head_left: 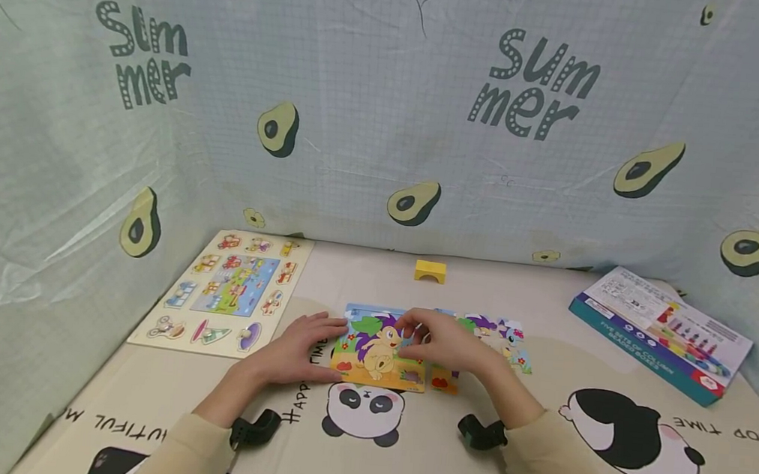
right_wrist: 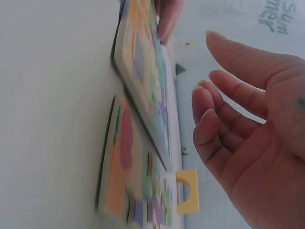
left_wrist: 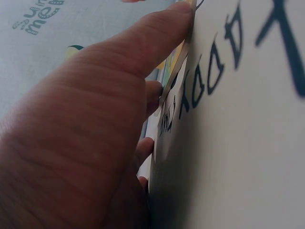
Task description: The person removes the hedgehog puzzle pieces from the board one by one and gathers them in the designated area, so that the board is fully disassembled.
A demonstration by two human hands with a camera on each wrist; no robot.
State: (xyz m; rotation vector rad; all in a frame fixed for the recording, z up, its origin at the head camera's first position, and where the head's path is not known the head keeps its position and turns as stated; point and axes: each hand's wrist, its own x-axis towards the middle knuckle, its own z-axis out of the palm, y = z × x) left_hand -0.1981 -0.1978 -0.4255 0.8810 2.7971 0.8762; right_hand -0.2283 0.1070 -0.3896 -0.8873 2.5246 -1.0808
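Note:
A puzzle picture of a purple-haired hedgehog point(head_left: 378, 361) lies flat on the table in the head view. My left hand point(head_left: 291, 348) rests at its left side, thumb at the lower corner and fingers along the edge. Over the right part of the picture hovers my right hand point(head_left: 445, 342), its fingers loosely bent; the right wrist view shows nothing between the fingertips point(right_wrist: 206, 114). Beside the picture, partly hidden by that hand, are a puzzle section with a red shape point(head_left: 443, 382) and colourful interlocking pieces point(head_left: 509, 337).
A light board with vehicle and toy pictures point(head_left: 178, 325) lies at the left. At the back stands a yellow arch block point(head_left: 431, 269). A teal-sided box point(head_left: 663, 329) occupies the right. Patterned cloth walls point(head_left: 346, 76) surround the table.

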